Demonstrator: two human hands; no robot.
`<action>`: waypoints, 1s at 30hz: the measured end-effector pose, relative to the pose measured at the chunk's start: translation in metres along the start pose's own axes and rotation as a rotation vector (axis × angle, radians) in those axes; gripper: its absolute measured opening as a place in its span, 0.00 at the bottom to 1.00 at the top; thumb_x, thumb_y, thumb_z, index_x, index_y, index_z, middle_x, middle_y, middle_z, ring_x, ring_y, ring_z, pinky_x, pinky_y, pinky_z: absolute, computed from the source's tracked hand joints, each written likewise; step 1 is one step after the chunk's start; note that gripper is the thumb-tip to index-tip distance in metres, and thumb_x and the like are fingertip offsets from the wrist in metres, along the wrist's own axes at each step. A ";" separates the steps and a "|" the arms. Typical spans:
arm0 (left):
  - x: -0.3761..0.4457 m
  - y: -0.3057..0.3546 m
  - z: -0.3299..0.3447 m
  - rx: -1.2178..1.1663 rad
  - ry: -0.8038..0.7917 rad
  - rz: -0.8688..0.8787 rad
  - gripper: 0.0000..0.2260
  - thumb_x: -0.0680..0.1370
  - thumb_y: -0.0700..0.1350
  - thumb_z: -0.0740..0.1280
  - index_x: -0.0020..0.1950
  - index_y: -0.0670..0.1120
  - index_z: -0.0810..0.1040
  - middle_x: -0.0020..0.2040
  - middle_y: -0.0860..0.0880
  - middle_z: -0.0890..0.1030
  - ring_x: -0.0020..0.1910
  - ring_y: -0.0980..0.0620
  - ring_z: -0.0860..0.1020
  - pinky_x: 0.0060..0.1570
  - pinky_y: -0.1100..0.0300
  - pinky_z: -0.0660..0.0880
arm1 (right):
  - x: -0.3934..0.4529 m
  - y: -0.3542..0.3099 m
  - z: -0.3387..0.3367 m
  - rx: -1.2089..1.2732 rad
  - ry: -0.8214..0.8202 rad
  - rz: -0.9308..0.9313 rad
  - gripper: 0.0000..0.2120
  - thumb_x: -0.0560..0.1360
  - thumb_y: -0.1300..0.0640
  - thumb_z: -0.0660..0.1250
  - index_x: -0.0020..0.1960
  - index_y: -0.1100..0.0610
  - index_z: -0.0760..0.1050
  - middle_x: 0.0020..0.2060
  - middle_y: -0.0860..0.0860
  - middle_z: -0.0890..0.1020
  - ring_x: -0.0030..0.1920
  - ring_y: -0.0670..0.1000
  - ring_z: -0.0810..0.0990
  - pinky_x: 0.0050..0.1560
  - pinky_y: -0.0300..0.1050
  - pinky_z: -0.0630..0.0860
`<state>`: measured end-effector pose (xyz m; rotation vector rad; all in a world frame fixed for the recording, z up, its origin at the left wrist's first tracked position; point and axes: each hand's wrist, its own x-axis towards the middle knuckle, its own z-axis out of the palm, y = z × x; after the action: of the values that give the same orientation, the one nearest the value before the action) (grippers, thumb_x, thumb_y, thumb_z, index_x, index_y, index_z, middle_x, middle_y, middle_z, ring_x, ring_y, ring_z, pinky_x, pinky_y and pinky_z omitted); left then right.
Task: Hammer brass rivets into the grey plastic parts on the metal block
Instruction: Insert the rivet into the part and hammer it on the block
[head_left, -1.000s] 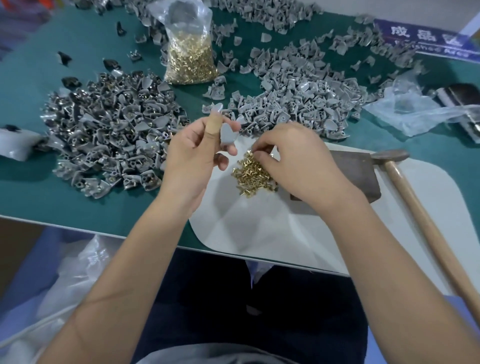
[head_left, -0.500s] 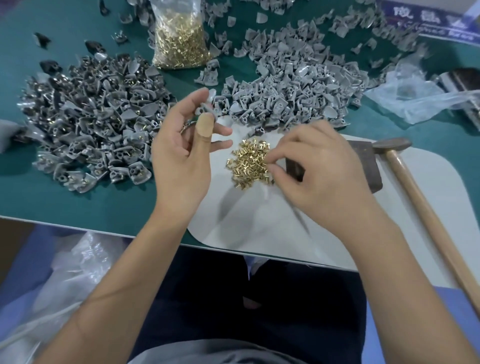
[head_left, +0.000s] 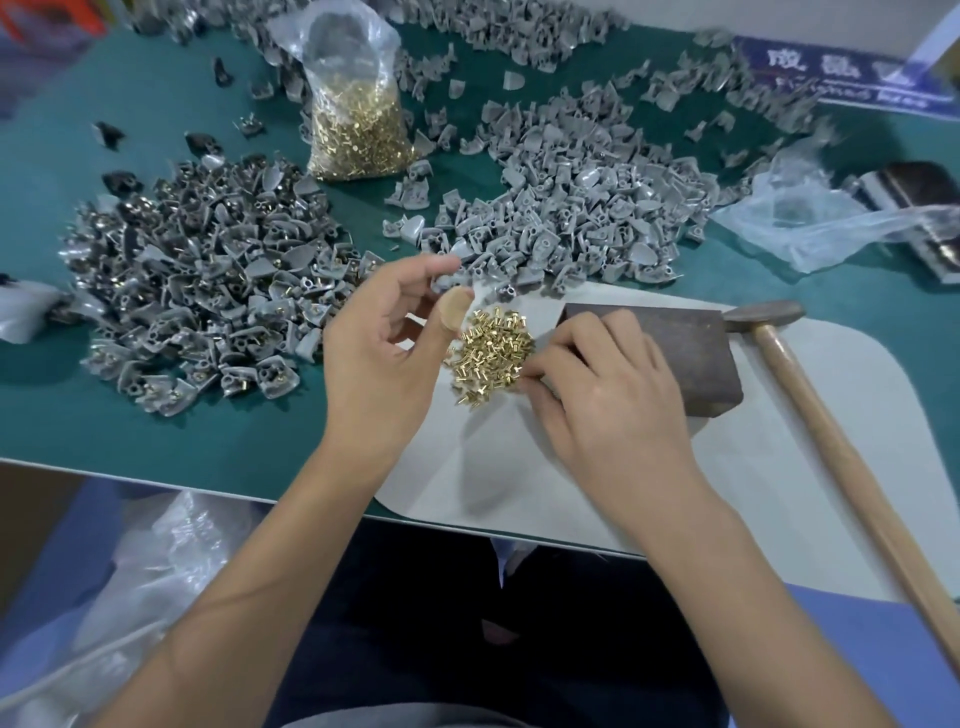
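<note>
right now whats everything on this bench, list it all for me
loose brass rivets: one small pile, gold, on the white mat between the hands
bag of rivets: one, clear plastic with gold contents, far centre of the table
metal block: one, dark brown, on the mat right of the rivet pile
hammer: one, wooden handle, dark head, lying right of the block
grey plastic parts: one big pile, grey, far centre-right
riveted parts: one big pile, grey with metal, left
white mat: one, near edge
green table: one
empty bag: one, clear, far right
left hand: holds a grey part at the fingertips
right hand: fingertips at the rivet pile
</note>
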<state>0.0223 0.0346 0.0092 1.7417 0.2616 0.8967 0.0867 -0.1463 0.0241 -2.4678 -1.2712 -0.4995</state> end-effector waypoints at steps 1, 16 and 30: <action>-0.001 0.000 0.001 0.011 -0.007 0.002 0.08 0.81 0.55 0.70 0.59 0.65 0.78 0.48 0.56 0.83 0.43 0.50 0.84 0.40 0.61 0.78 | -0.001 0.000 -0.002 0.045 0.016 0.013 0.08 0.80 0.53 0.65 0.49 0.57 0.80 0.48 0.51 0.81 0.49 0.59 0.75 0.49 0.55 0.72; -0.026 0.019 0.040 0.097 -0.215 -0.005 0.08 0.81 0.46 0.70 0.57 0.59 0.79 0.49 0.61 0.84 0.49 0.57 0.83 0.44 0.64 0.78 | -0.042 0.057 -0.010 0.340 0.421 0.468 0.08 0.84 0.57 0.57 0.56 0.59 0.73 0.50 0.52 0.78 0.51 0.57 0.76 0.54 0.57 0.74; -0.026 0.027 0.097 0.358 -0.270 0.200 0.05 0.80 0.49 0.71 0.54 0.52 0.84 0.49 0.60 0.82 0.51 0.56 0.73 0.53 0.52 0.73 | -0.041 0.062 -0.012 0.423 0.504 0.404 0.07 0.77 0.64 0.72 0.54 0.59 0.86 0.49 0.48 0.85 0.51 0.42 0.79 0.58 0.36 0.73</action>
<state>0.0631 -0.0607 0.0116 2.2288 0.0717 0.7754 0.1140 -0.2149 0.0089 -1.9890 -0.5845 -0.6149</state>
